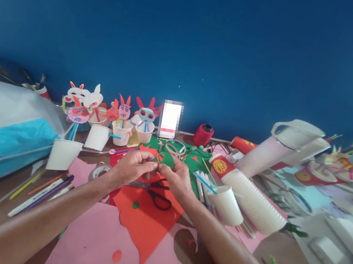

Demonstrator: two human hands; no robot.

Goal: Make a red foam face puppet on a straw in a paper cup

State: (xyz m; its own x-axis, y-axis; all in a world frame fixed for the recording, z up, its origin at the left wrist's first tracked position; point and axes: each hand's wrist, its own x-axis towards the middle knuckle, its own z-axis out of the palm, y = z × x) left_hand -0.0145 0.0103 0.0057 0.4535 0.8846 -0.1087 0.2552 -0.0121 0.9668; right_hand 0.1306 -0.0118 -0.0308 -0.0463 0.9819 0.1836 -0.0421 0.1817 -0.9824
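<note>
Holds a green paper piece [168,161] between right hand [178,178] and left hand [134,164] — pinches it in the right, with thumb over bent fingers; bends the left almost closed beside its left edge — cannot tell whether grips it there too. Just below, has black-handled scissors [161,186] on orange paper [147,234].

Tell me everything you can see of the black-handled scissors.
The scissors have two black, plastic-looking handle loops, spread apart, and greyish, metallic-looking blades pointing towards the left of the picture. They lie on the orange sheet, with neither hand gripping them. The upper loop sits close to the right hand; whether they touch I cannot tell. The blade tips are unclear.
</note>
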